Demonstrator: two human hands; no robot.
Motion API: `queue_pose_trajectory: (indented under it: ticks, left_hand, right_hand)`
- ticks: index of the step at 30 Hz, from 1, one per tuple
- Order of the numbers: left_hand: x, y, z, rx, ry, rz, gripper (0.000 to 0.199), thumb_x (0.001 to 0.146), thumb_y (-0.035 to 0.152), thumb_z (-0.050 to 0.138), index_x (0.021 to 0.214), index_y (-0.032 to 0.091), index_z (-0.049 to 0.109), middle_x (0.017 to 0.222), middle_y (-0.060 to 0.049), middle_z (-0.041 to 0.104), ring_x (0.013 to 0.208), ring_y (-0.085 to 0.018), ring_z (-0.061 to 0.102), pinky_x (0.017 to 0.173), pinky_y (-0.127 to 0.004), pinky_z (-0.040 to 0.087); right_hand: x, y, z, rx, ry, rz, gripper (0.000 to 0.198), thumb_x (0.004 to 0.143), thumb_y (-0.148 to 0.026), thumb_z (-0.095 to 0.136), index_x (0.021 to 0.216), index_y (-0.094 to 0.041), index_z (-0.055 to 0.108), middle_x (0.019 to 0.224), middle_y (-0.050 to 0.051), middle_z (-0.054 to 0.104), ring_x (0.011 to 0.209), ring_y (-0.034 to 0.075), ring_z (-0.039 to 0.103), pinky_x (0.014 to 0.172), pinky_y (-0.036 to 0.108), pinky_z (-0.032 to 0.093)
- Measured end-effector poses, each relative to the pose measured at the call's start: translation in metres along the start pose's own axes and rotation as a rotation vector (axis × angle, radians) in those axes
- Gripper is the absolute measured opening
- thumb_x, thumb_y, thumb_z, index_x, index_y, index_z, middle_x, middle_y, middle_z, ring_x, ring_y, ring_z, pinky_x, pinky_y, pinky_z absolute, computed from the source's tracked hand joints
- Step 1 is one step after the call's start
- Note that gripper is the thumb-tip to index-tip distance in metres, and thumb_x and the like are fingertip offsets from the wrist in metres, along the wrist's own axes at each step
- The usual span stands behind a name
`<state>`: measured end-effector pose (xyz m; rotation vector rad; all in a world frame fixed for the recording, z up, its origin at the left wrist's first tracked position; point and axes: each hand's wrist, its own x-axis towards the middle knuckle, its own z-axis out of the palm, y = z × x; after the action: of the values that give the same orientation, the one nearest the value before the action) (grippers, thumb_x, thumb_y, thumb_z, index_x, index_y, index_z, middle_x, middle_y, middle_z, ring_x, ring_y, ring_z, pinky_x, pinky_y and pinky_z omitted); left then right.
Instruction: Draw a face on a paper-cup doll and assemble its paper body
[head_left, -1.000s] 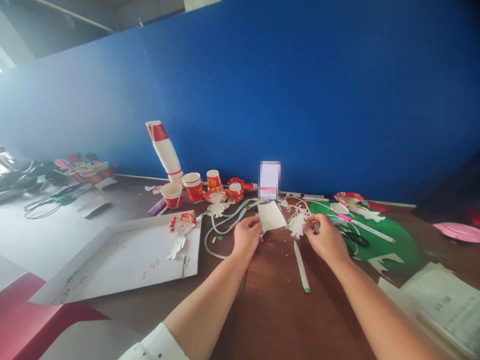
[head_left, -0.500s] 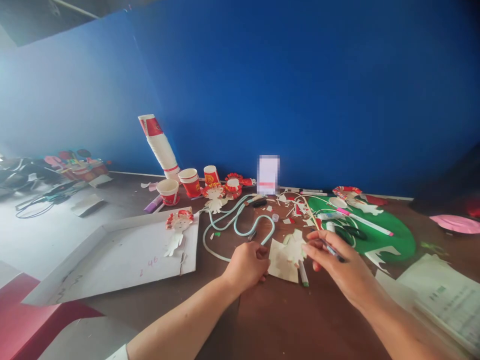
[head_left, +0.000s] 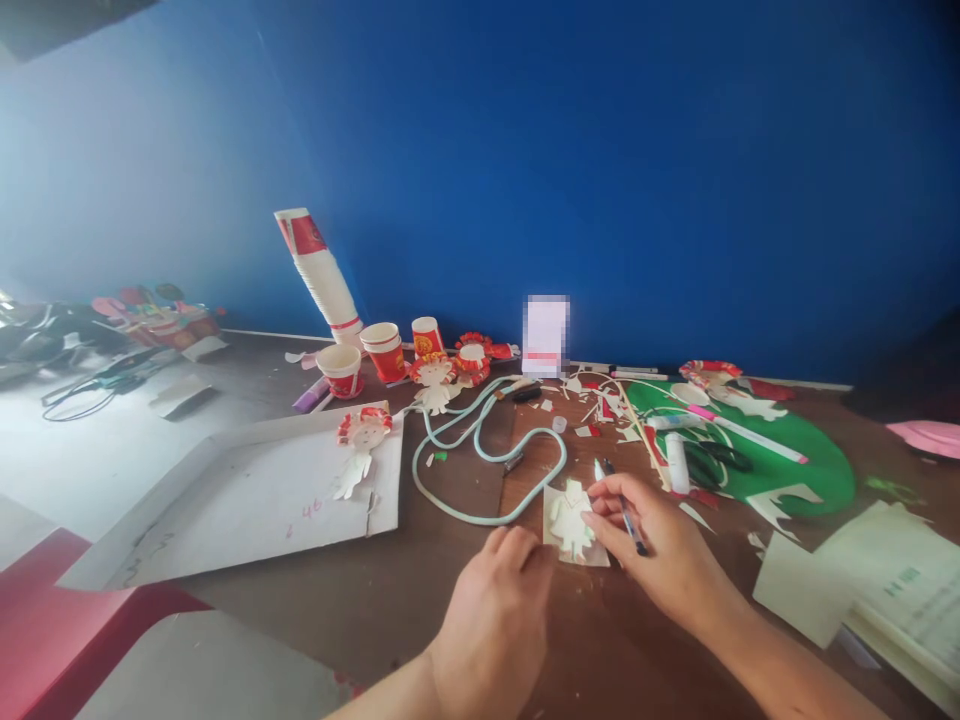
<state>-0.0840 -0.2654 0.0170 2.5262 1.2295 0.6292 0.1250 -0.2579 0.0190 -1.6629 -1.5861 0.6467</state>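
My right hand (head_left: 637, 520) has a dark pen (head_left: 636, 532) tucked between its fingers, and its fingertips touch a white paper cutout shaped like a small figure (head_left: 572, 522). That cutout lies over a pale square of paper (head_left: 553, 497) on the brown table. Close to the paper's lower left is my left hand (head_left: 499, 610), its fingers curled and partly blurred. Whatever it might hold is hidden. Beyond my right fingertips shows the tip of a light marker (head_left: 598, 470), the rest of it covered.
A pale blue cord (head_left: 480, 520) loops behind my hands. At left lies a white box lid (head_left: 247, 490) bearing a paper-cup lion figure (head_left: 364, 440). Paper cups (head_left: 339, 370) and a leaning cup stack (head_left: 322, 280) stand behind. A green round mat (head_left: 817, 480) holds markers and scissors (head_left: 716, 455).
The figure cutout has come down onto the paper square with my right hand. My left hand has drawn back nearer to me. The green-capped marker no longer shows below the paper.
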Motion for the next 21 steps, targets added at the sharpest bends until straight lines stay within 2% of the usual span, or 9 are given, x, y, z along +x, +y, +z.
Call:
queue_pose_trajectory:
  ticks: [2, 5, 11, 15, 21]
  left_hand:
    - [-0.002, 0.002, 0.006, 0.029, -0.022, 0.074, 0.027, 0.088, 0.009, 0.043, 0.100, 0.019, 0.066, 0.098, -0.007, 0.065, 0.086, -0.021, 0.058, 0.078, -0.031, 0.052]
    - [-0.001, 0.000, 0.013, 0.073, -0.065, 0.148, 0.033, 0.084, 0.007, 0.044, 0.109, 0.016, 0.065, 0.115, -0.010, 0.064, 0.101, -0.023, 0.058, 0.092, -0.032, 0.050]
    - [-0.003, -0.006, 0.020, 0.117, -0.103, 0.081, 0.043, 0.084, 0.005, 0.041, 0.123, 0.011, 0.060, 0.122, -0.011, 0.063, 0.111, -0.025, 0.057, 0.099, -0.037, 0.049]
    - [-0.004, -0.006, 0.021, 0.093, -0.104, 0.084, 0.044, 0.084, 0.006, 0.042, 0.123, 0.012, 0.060, 0.123, -0.012, 0.063, 0.112, -0.026, 0.057, 0.099, -0.037, 0.050]
    - [-0.002, -0.007, 0.020, 0.066, -0.119, 0.048, 0.044, 0.084, 0.007, 0.043, 0.124, 0.011, 0.060, 0.126, -0.012, 0.062, 0.109, -0.027, 0.058, 0.096, -0.039, 0.052]
  right_hand:
    - [0.002, 0.001, 0.002, -0.017, -0.028, -0.011, 0.021, 0.082, -0.041, 0.060, 0.096, -0.024, 0.059, 0.086, 0.002, 0.072, 0.081, 0.019, 0.071, 0.068, 0.027, 0.055]
    - [0.004, 0.004, 0.005, -0.035, -0.071, -0.028, 0.021, 0.084, -0.041, 0.058, 0.097, -0.024, 0.059, 0.087, 0.002, 0.072, 0.084, 0.020, 0.070, 0.071, 0.028, 0.054]
    - [0.002, 0.007, 0.006, -0.196, -0.136, -0.018, 0.017, 0.087, -0.042, 0.055, 0.096, -0.028, 0.058, 0.083, 0.000, 0.073, 0.076, 0.019, 0.071, 0.065, 0.027, 0.051]
    - [0.000, 0.006, 0.007, -0.342, -0.142, -0.018, 0.013, 0.088, -0.040, 0.053, 0.095, -0.030, 0.057, 0.080, -0.001, 0.073, 0.075, 0.020, 0.071, 0.062, 0.028, 0.050]
    - [0.002, 0.007, 0.014, -0.466, -0.123, -0.096, 0.015, 0.091, -0.040, 0.047, 0.096, -0.028, 0.055, 0.087, 0.003, 0.073, 0.080, 0.024, 0.071, 0.061, 0.031, 0.049]
